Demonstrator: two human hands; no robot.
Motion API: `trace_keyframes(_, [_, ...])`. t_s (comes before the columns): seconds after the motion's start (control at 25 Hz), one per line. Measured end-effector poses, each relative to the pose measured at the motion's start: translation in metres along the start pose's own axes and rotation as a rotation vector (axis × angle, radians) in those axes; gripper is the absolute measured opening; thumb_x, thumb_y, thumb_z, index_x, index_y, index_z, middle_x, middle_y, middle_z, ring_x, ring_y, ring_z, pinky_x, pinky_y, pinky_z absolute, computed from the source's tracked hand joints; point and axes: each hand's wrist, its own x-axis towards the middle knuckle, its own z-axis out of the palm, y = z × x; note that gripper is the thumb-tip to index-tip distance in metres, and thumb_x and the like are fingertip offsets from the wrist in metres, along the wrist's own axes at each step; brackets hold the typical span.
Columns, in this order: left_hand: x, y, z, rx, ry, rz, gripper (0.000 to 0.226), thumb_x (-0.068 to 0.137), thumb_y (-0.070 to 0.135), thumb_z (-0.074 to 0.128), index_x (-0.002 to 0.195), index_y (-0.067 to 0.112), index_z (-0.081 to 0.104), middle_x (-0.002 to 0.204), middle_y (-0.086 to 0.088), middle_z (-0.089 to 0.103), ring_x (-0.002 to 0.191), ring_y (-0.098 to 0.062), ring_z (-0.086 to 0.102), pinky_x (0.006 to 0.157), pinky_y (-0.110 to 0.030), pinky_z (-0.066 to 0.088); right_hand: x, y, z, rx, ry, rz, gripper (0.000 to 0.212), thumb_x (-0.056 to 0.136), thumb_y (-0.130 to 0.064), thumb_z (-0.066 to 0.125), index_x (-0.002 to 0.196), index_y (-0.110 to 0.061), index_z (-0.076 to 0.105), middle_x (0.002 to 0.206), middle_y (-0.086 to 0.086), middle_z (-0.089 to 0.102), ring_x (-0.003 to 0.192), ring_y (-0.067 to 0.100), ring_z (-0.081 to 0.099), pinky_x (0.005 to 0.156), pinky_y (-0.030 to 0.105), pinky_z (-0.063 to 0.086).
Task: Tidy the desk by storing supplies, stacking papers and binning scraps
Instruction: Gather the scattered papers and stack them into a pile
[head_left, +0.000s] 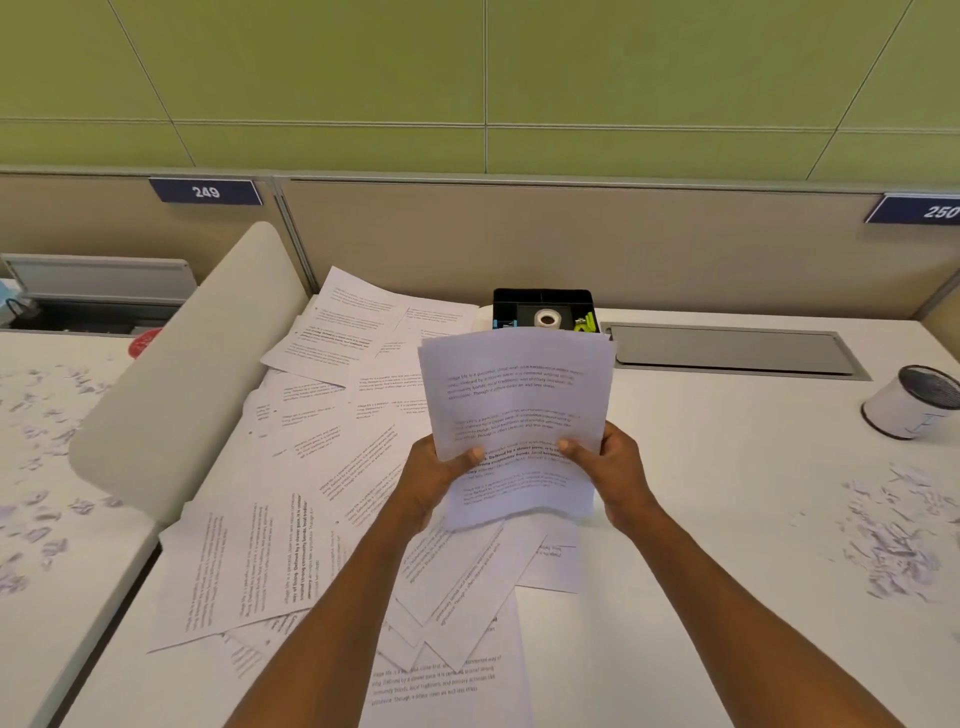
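Two bare arms are reaching forward over the white surface (701, 519), both hands raised and holding a sheaf of printed sheets (514, 410) upright above it. The left hand (434, 475) is gripping the sheaf's lower left edge, thumb lying across the front and fingers curled behind; the right hand (613, 462) is mirroring it on the lower right edge, thumb pressing the front page. Each grip is clamped on the sheaf, which is leaning slightly away from the person, its sheets fanning unevenly at the top. Beneath and to the left, loose papers (322, 467) are lying scattered and overlapping, some running up against a curved white divider (182, 374). Behind the held sheaf, a black organiser tray (543, 301) is sitting against the partition, holding a roll of tape (545, 318) and some yellow-green clips (586, 322). Paper scraps (893, 540) are lying in a heap at the right, near a small mesh-topped bin (914, 405).
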Motion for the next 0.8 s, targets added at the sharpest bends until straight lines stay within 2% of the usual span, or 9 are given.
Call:
trace_keyframes(0.24, [-0.005, -0.002, 0.018, 0.127, -0.022, 0.039, 0.05, 0.075, 0.042, 0.08, 0.121, 0.027, 0.065, 0.114, 0.001, 0.074, 0.104, -0.02, 0.07, 0.087, -0.038, 0.06, -0.012, 0.004, -0.016, -0.079, 0.022, 0.016, 0.037, 0.078, -0.019, 0.082, 0.112, -0.018, 0.068, 0.104, -0.001, 0.076, 0.093, 0.019, 0.073, 0.075, 0.029, 0.06])
trace_keyframes(0.44, [-0.009, -0.012, 0.031, 0.161, 0.063, 0.006, 0.036, 0.087, 0.027, 0.076, 0.121, 0.021, 0.066, 0.113, -0.001, 0.072, 0.105, -0.024, 0.068, 0.088, -0.037, 0.06, -0.019, 0.011, -0.021, -0.127, 0.072, 0.037, 0.028, 0.077, -0.019, 0.083, 0.103, -0.021, 0.071, 0.1, -0.002, 0.077, 0.091, 0.018, 0.073, 0.08, 0.033, 0.06])
trace_keyframes(0.6, [-0.008, -0.01, 0.044, 0.206, 0.05, -0.033, 0.037, 0.089, 0.028, 0.074, 0.123, 0.015, 0.065, 0.114, -0.004, 0.072, 0.105, -0.024, 0.069, 0.089, -0.037, 0.059, -0.018, 0.009, -0.025, -0.199, 0.097, 0.064, 0.031, 0.078, -0.021, 0.083, 0.106, -0.014, 0.071, 0.101, 0.005, 0.076, 0.091, 0.023, 0.073, 0.079, 0.038, 0.06])
trace_keyframes(0.68, [-0.009, -0.01, 0.05, 0.295, 0.06, -0.047, 0.036, 0.092, 0.028, 0.071, 0.123, 0.014, 0.063, 0.116, -0.006, 0.071, 0.105, -0.026, 0.069, 0.089, -0.041, 0.058, -0.017, 0.009, -0.027, -0.283, 0.125, 0.051, 0.035, 0.081, -0.022, 0.08, 0.11, -0.006, 0.068, 0.103, 0.009, 0.074, 0.09, 0.024, 0.072, 0.076, 0.035, 0.06])
trace_keyframes(0.8, [-0.008, -0.011, 0.052, 0.369, 0.07, 0.006, 0.033, 0.096, 0.026, 0.065, 0.127, 0.015, 0.062, 0.122, -0.004, 0.07, 0.109, -0.026, 0.068, 0.092, -0.041, 0.057, -0.013, 0.009, -0.03, -0.352, 0.172, 0.044, 0.033, 0.084, -0.02, 0.076, 0.113, -0.008, 0.067, 0.102, 0.009, 0.072, 0.088, 0.026, 0.071, 0.071, 0.031, 0.056])
